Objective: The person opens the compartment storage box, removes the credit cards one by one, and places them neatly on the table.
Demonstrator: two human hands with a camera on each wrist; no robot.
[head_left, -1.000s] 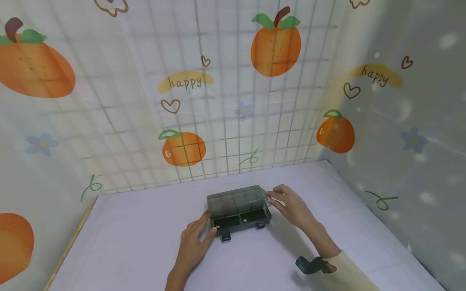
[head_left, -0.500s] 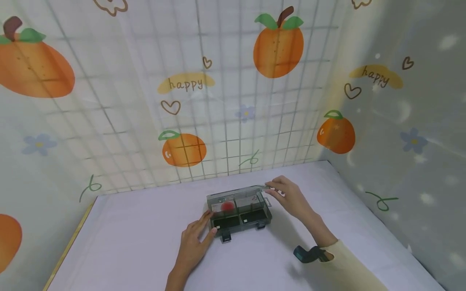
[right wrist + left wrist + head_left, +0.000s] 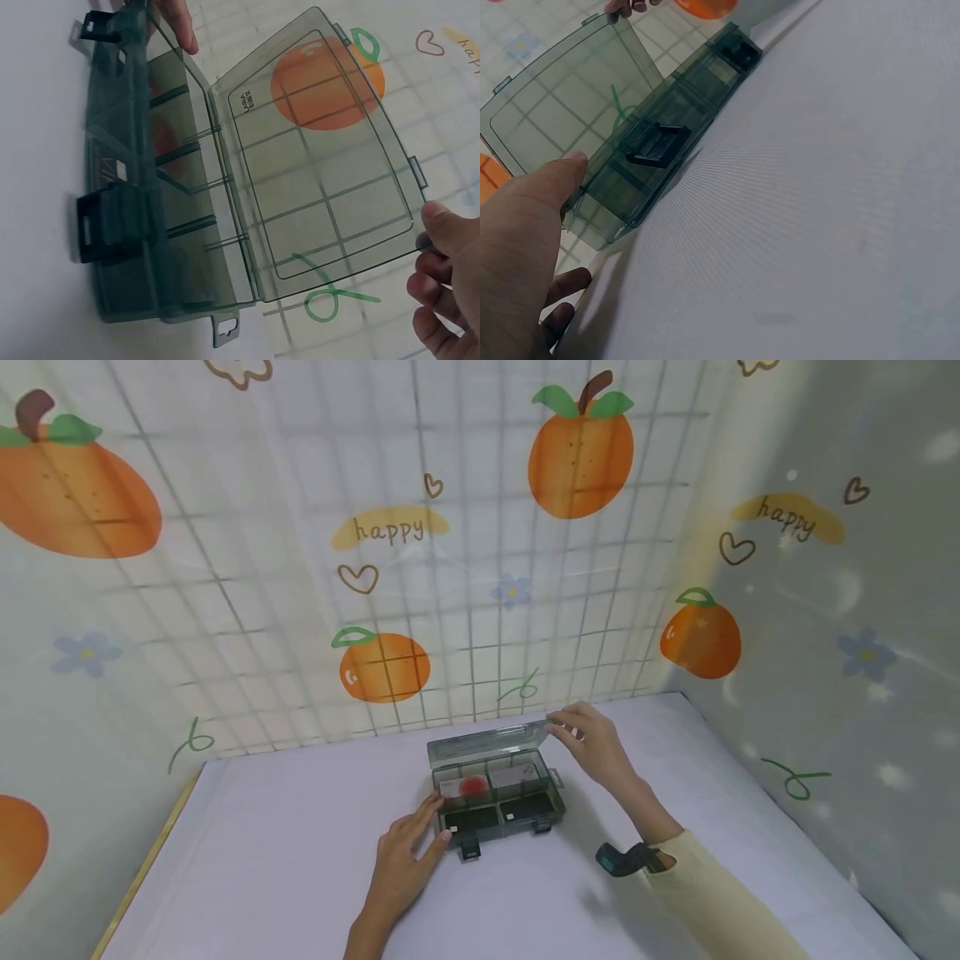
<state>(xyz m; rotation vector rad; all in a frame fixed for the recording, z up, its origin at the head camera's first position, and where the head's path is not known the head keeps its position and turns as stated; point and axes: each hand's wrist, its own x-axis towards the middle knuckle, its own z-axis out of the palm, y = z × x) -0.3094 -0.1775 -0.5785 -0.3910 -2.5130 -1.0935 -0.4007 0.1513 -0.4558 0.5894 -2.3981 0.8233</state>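
My left hand [image 3: 405,860] lies flat on the white table [image 3: 262,860] with its fingers nearly straight, the thumb [image 3: 559,176] and fingertips pressed against the left front corner of the green see-through box [image 3: 495,797]; it steadies the box and curls round nothing. My right hand [image 3: 592,745] pinches the far right corner of the box's lid [image 3: 487,742] between thumb and fingertips, the lid tipped up and back towards the patterned wall [image 3: 450,568]. The box sits on the table near the back wall, a little right of the middle, between my two hands. From the head view I can look down into its four compartments, with a red thing [image 3: 472,787] in the back left one and something pale beside it, too small to make out. The left wrist view shows none of that; it gives the box's front wall from low down, with a dark latch [image 3: 654,142] hanging open and a second one further along. The right wrist view shows the lid from its inner side, clear enough that the wall's orange and grid show through it, with my fingertips [image 3: 439,225] on its outer edge and the dividers below. On my right forearm there is a dark strap [image 3: 626,860] at the end of a cream sleeve [image 3: 712,910]. A second ago the lid lay almost shut over the compartments; half a second ago it was barely raised; now it stands well open, while my left hand has kept its place
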